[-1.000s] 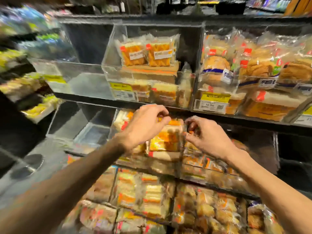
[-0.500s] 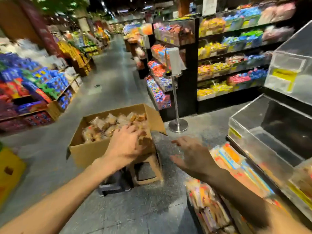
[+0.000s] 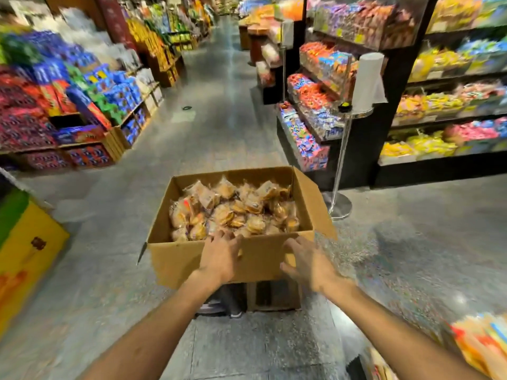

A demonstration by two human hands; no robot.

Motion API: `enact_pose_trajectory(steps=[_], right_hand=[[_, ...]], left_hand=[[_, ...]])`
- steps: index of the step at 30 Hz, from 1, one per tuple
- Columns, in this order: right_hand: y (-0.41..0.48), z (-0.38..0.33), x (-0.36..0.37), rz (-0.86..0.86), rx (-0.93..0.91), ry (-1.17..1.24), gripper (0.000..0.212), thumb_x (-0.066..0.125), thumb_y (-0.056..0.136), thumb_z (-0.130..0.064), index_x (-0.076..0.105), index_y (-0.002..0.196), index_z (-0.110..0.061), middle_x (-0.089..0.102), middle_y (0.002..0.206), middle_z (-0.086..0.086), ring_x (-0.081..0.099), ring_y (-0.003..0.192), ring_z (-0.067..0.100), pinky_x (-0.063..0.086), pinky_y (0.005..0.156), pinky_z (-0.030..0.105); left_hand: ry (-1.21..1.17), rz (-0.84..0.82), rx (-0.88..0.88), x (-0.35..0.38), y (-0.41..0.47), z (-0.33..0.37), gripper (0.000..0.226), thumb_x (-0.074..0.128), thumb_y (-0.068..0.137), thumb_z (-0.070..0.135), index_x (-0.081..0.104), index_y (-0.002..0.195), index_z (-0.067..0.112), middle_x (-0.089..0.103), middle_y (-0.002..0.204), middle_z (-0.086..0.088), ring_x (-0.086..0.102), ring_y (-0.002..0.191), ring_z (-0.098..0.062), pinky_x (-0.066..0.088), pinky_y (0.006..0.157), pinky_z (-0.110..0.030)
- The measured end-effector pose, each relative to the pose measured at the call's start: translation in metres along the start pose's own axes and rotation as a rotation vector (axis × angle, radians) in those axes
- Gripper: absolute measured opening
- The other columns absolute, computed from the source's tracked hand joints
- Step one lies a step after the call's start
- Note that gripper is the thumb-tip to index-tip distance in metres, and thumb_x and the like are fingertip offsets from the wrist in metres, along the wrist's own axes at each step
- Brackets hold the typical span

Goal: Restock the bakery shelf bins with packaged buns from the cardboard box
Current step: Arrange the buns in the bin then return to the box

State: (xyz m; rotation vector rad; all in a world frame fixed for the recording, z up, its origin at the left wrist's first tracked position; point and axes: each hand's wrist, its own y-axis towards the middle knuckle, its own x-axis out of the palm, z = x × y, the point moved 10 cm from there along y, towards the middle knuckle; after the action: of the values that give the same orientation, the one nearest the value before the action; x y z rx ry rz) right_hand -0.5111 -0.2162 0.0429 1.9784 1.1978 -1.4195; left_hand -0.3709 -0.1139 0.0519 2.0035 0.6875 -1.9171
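Packaged buns (image 3: 233, 212), round and golden in crinkly clear wrappers, lie heaped in a brown cardboard box (image 3: 178, 259). Its flaps stand open and its flat near wall faces the person. It rests on a small boxy support (image 3: 274, 296) on the speckled grey floor (image 3: 109, 215) of a shop aisle. The left hand (image 3: 220, 256) reaches over the near rim, fingers spread and empty, tips near the closest wrappers. The right hand (image 3: 308, 263) hovers before the near right corner, fingers apart, holding nothing. A shiny metal pole (image 3: 341, 165) with a round base stands to the box's right
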Motion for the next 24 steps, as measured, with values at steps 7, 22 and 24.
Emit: enact_pose_trajectory(steps=[7,22,24], right_hand=[[0.112,0.043,0.031,-0.125,0.185,0.025,0.057,0.059,0.095,-0.038,0.041,0.145,-0.016,0.045,0.145,0.011,0.045,0.134,0.029,0.038,0.109,0.038],[0.387,0.171,0.098,-0.157,0.609,0.634,0.128,0.065,0.06,-0.086,0.023,0.153,-0.011,0.03,0.159,0.01,0.037,0.142,0.031,0.036,0.114,0.048],[0.408,0.181,0.112,-0.174,0.675,0.694,0.133,0.064,0.056,-0.089,0.019,0.155,-0.013,0.027,0.16,0.011,0.034,0.143,0.033,0.032,0.116,0.05]], left_hand=[[-0.135,-0.125,-0.055,0.054,0.107,-0.028,0.043,0.056,0.097,0.039,0.049,0.136,0.023,0.052,0.136,-0.006,0.043,0.129,-0.031,0.044,0.101,-0.048],[-0.319,-0.477,-0.234,0.19,0.305,-0.043,0.063,0.058,0.097,0.034,0.03,0.151,0.019,0.032,0.153,-0.014,0.033,0.139,-0.037,0.035,0.112,-0.05],[-0.354,-0.516,-0.251,0.207,0.317,-0.04,0.073,0.061,0.095,0.037,0.021,0.154,0.021,0.019,0.161,-0.014,0.026,0.144,-0.039,0.03,0.117,-0.051]])
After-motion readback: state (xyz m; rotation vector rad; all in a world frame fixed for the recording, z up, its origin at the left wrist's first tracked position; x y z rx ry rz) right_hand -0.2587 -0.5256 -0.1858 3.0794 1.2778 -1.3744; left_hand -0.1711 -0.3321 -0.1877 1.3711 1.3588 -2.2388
